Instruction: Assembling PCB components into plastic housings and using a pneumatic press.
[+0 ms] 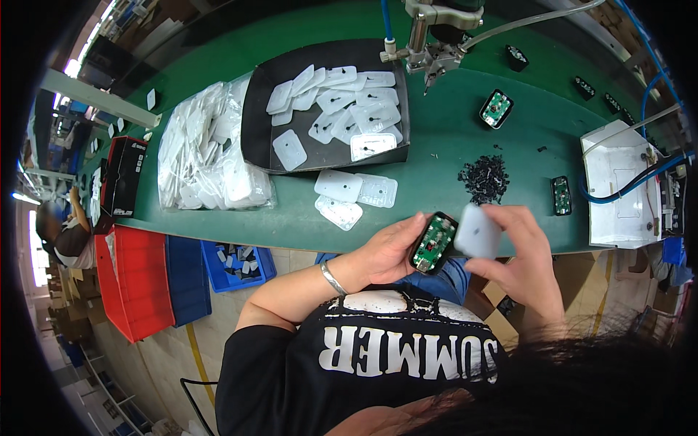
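My left hand (pixel 396 251) grips a black plastic housing with a green circuit board (pixel 434 243) inside, its board side facing up. Close on its right, my right hand (pixel 525 254) pinches a pale rounded-corner cover plate (pixel 478 231) with a small dark spot at its middle; the plate is slightly blurred. Whether the plate touches the housing I cannot tell. Just beyond my hands lies a heap of small black parts (pixel 486 179) on the green bench. Several loose white cover plates (pixel 339 186) rest on the bench near its front edge, left of the heap.
A black tray (pixel 254 138) bears white plates with small black pieces. Left of it is a clear bag of plates (pixel 211 152). Board-filled housings (pixel 496 109) (pixel 560 196) sit to the right, near a white box (pixel 618 218). A metal screwdriving head (pixel 436 43) hangs overhead. Bins (pixel 134 283) stand below.
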{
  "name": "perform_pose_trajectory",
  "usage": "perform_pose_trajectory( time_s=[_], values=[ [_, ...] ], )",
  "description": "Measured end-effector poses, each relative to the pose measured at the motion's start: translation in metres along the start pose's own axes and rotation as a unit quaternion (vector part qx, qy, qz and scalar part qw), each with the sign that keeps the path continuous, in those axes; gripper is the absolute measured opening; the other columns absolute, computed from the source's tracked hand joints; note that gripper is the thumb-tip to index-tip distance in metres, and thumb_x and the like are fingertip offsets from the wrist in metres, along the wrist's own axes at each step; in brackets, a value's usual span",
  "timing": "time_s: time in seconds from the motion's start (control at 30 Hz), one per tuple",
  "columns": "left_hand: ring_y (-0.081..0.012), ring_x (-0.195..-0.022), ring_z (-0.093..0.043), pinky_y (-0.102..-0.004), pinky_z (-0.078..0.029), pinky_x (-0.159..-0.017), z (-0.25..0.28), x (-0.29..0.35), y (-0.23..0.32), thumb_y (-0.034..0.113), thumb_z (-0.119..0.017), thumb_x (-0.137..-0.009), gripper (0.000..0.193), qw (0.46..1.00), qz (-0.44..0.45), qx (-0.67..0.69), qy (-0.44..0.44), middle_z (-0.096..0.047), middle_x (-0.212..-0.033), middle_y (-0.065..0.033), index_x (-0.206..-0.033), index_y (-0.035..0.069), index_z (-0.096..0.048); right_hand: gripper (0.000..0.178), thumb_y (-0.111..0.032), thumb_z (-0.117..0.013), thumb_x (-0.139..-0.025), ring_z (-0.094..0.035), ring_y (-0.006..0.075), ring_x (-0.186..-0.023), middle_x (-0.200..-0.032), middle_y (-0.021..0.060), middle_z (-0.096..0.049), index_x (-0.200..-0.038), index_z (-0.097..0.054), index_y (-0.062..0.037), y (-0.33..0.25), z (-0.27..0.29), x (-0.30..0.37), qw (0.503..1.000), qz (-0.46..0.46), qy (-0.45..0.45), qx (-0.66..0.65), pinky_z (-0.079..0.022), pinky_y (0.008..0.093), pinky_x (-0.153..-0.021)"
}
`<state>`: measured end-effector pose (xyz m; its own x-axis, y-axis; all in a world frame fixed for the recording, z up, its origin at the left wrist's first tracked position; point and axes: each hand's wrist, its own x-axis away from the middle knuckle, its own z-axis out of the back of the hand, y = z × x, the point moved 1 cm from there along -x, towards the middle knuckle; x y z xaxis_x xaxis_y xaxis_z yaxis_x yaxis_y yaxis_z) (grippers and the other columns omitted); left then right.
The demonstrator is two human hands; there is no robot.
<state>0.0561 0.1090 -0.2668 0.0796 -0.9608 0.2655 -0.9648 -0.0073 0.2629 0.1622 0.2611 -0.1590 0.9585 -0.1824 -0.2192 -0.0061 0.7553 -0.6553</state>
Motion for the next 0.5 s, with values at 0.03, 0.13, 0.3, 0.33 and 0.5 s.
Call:
perform_pose_trajectory(
  time_s=[0.03, 0.13, 0.3, 0.33, 0.5],
  values=[
    [-0.0141, -0.097, -0.054, -0.0291, -0.047, -0.082, 0.002, 0.000, 0.000, 0.036, -0.040, -0.090, 0.045, 1.000, -0.002, -0.002, -0.003, -0.052, -0.110, -0.0065, -0.122, 0.003, -0.039, 0.057, -0.018, -0.075, -0.059, -0.055, 0.0276, -0.083, -0.096, 0.0123, -0.054, -0.107, -0.052, 0.0005, 0.002, -0.004, 0.003, 1.000, 0.003, 0.002, 0.002, -0.046, 0.0336, -0.072],
    [-0.0167, -0.102, -0.051, -0.0338, -0.045, -0.087, 0.003, -0.004, 0.003, 0.025, -0.050, -0.088, 0.046, 0.993, -0.077, -0.058, -0.067, -0.048, -0.115, -0.0060, -0.125, 0.005, -0.034, 0.061, -0.021, -0.076, -0.060, -0.056, 0.0249, -0.083, -0.096, 0.0147, -0.055, -0.111, -0.051, 0.0018, 0.010, -0.020, 0.019, 0.991, -0.088, 0.094, -0.044, -0.046, 0.0315, -0.072],
    [-0.0157, -0.112, -0.043, -0.0331, -0.042, -0.089, 0.009, -0.003, 0.000, 0.011, -0.057, -0.083, 0.052, 0.981, -0.144, -0.113, -0.065, -0.041, -0.124, -0.0074, -0.128, 0.005, -0.033, 0.060, -0.025, -0.076, -0.061, -0.057, 0.0280, -0.083, -0.097, 0.0147, -0.055, -0.109, -0.053, 0.0011, 0.000, -0.044, 0.019, 0.992, -0.078, 0.098, 0.011, -0.048, 0.0335, -0.069],
    [-0.0154, -0.112, -0.043, -0.0319, -0.041, -0.091, 0.011, -0.005, -0.002, 0.010, -0.058, -0.082, 0.052, 0.974, -0.157, -0.149, -0.061, -0.041, -0.124, -0.0070, -0.127, 0.005, -0.033, 0.061, -0.027, -0.076, -0.060, -0.057, 0.0281, -0.083, -0.097, 0.0144, -0.055, -0.110, -0.053, 0.0009, 0.001, -0.047, 0.020, 0.993, -0.072, 0.095, 0.022, -0.048, 0.0334, -0.068],
    [-0.0145, -0.111, -0.043, -0.0292, -0.036, -0.095, 0.007, -0.001, 0.003, 0.007, -0.059, -0.081, 0.054, 0.957, -0.181, -0.220, -0.058, -0.043, -0.122, -0.0061, -0.128, 0.003, -0.033, 0.063, -0.030, -0.076, -0.058, -0.057, 0.0271, -0.079, -0.095, 0.0132, -0.056, -0.109, -0.054, -0.0002, -0.002, -0.050, 0.017, 0.995, -0.050, 0.082, 0.039, -0.049, 0.0334, -0.065]
  ],
)
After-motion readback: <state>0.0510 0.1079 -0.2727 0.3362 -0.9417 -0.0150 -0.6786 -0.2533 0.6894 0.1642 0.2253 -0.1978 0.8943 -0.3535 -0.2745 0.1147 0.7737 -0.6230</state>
